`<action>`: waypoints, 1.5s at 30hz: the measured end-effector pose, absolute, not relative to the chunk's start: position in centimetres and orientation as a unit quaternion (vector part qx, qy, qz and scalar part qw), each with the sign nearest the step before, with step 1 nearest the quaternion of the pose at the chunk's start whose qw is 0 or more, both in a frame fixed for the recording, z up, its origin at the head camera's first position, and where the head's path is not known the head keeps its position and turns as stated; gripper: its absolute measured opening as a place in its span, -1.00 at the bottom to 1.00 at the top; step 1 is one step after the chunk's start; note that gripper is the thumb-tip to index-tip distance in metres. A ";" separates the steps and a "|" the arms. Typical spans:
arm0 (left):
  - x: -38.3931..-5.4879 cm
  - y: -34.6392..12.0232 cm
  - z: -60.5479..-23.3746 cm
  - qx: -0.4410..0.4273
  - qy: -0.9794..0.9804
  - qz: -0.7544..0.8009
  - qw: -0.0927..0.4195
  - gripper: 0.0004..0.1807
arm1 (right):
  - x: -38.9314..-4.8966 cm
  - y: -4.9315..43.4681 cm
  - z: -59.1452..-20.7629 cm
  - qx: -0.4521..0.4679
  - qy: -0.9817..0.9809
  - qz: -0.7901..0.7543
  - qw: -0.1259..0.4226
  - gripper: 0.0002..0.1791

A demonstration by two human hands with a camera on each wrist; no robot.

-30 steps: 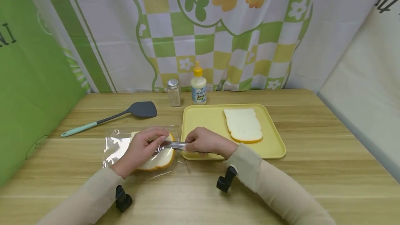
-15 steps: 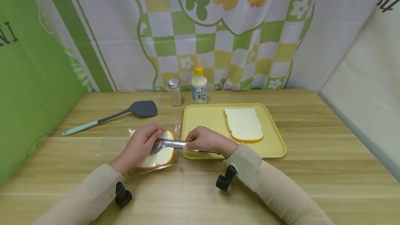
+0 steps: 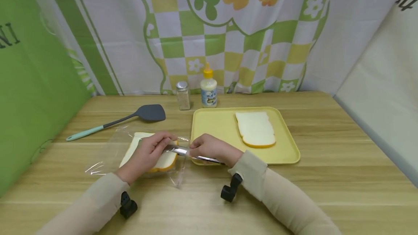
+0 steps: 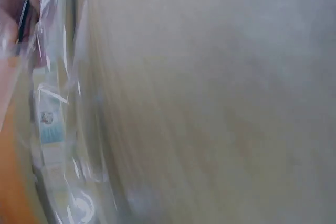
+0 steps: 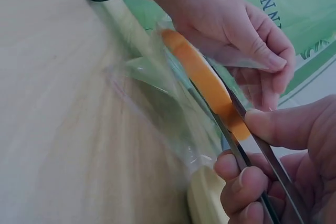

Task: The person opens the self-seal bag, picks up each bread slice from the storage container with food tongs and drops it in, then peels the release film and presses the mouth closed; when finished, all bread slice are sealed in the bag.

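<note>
My right hand (image 3: 213,148) grips metal tongs (image 3: 179,150). In the right wrist view the tongs' two arms (image 5: 273,163) straddle the orange-crusted edge of a bread slice (image 5: 202,74). That slice (image 3: 168,159) lies in a clear plastic bag (image 3: 106,155) left of the tray. My left hand (image 3: 147,152) is over the slice, its thumb and fingers pinching the bag's film near the tongs' tips; in the right wrist view the left hand (image 5: 247,40) shows the film at its fingertips. The left wrist view has crumpled bag film (image 4: 68,103) and the crust (image 4: 16,166) along its left side.
Right of the hands, a yellow tray (image 3: 212,126) bears another bread slice (image 3: 256,130). Behind stand a shaker jar (image 3: 183,97) and a yellow-capped squeeze bottle (image 3: 209,91). A grey spatula (image 3: 148,113) with a mint handle lies back left. Curtains enclose the table.
The bagged slice has shifted slightly left and its left part now shows beside my left hand. The bag film has changed folds. My right hand has moved a little left with the tongs.
</note>
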State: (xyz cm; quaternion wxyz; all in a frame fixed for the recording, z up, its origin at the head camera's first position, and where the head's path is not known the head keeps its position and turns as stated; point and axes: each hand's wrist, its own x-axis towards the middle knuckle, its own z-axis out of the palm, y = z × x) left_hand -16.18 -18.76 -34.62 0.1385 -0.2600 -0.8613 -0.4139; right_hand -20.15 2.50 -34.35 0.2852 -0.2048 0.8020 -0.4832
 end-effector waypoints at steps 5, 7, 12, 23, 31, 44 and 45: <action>-16.2 -19.2 -34.7 -0.231 -0.858 -0.428 0.163 -0.82 | -19.9 3.1 -34.8 -0.193 0.798 -0.489 0.293 -0.83; -16.2 -19.1 -34.7 -0.225 -0.854 -0.434 0.178 -0.82 | -19.9 3.1 -34.7 -0.194 0.796 -0.494 0.292 -0.82; -15.9 -18.0 -34.3 -0.232 -0.848 -0.441 0.182 -0.86 | -19.8 2.6 -34.3 -0.188 0.795 -0.501 0.285 -0.78; -16.6 -18.1 -34.4 -0.181 -0.840 -0.457 0.231 -0.86 | -19.4 1.2 -33.8 -0.204 0.858 -0.402 0.247 -0.63; -16.8 -18.3 -34.4 -0.181 -0.843 -0.452 0.230 -0.87 | -19.6 1.5 -33.8 -0.215 0.856 -0.401 0.245 -0.64; -16.9 -17.6 -34.6 -0.226 -0.824 -0.483 0.192 -0.85 | -20.0 2.2 -33.7 -0.264 0.829 -0.426 0.247 -0.84; -16.9 -17.4 -34.6 -0.234 -0.826 -0.476 0.189 -0.85 | -20.1 2.1 -33.7 -0.262 0.826 -0.430 0.253 -0.84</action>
